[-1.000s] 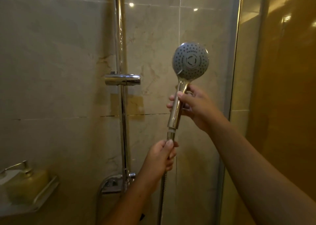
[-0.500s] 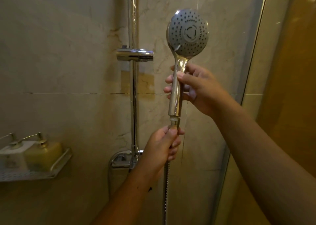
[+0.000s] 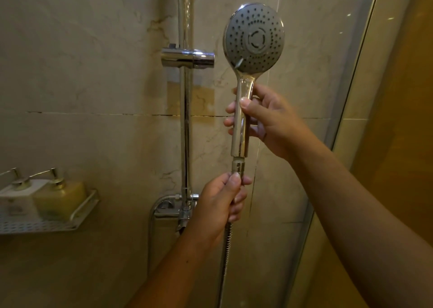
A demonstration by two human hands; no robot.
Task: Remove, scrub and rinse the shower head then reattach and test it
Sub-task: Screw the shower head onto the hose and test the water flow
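At far left, a white perforated shelf (image 3: 35, 225) is fixed to the marble-tiled wall (image 3: 82, 62). It carries two pump bottles side by side and touching: a white bottle (image 3: 14, 197) to the left and a yellow bottle (image 3: 58, 200) to the right.

At centre, a chrome riser rail (image 3: 185, 125) runs vertically up the wall. A chrome holder bracket (image 3: 187, 58) is clamped on it in the upper part of the view, with nothing seated in it. The mixer valve (image 3: 168, 210) sits at the foot of the rail, partly hidden behind the left forearm.

Right of the rail, the left hand (image 3: 220, 204) is closed around the top end of the metal hose (image 3: 226, 242), fingers curled together and thumb lying up the front, its tip just under the connector nut (image 3: 238, 166). The hose hangs down below this hand.

Directly above, the shower head (image 3: 254, 37) is held upright in the air, just right of the bracket and clear of it, with its grey nozzle face turned toward the viewer. Its chrome handle (image 3: 241, 125) meets the nut at the lower end. The right hand (image 3: 269, 120) grips the handle at mid-length, fingers wrapped behind it and thumb pressed across the front.

At far right stands the glass shower door (image 3: 339, 120).
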